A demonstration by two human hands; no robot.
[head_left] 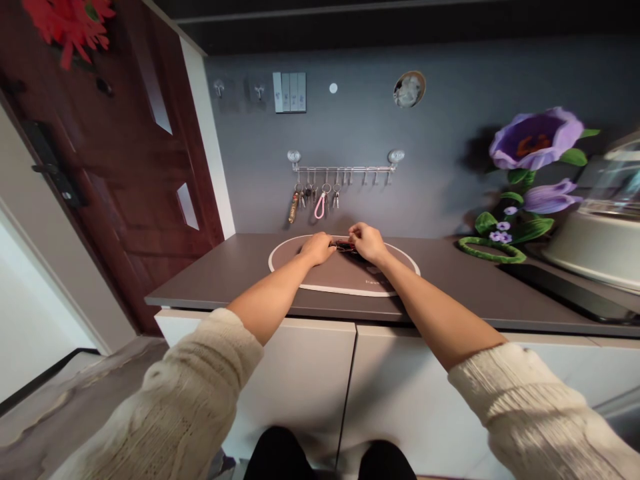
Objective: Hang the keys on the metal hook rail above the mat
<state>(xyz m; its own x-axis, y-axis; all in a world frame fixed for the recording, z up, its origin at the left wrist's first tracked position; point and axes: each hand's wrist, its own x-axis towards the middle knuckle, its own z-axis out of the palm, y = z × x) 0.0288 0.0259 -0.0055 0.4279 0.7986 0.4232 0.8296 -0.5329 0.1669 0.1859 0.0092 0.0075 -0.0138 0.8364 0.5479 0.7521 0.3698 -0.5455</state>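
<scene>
Both hands are over an oval brown mat [350, 275] with a pale rim, which lies on the dark counter. Between them is a small dark, shiny thing with reddish parts [345, 247]; its kind is too small and covered to make out. My left hand [317, 249] is closed at its left end, fingers curled over it. At its right side my right hand [368, 243] is closed in a pinch, with the fingertips partly hidden. Behind the hands, several keys [336, 199] and a pink loop strap [320, 205] hang from a clear hook rail [345, 169].
To the right stand a purple fabric flower [537, 140] with a green ring base [493, 251] and a white appliance with a clear cover [595, 243]. A flat black slab [570, 292] lies before them. At left is a dark red door [165, 260]. White cabinet doors [295, 380] are below the counter.
</scene>
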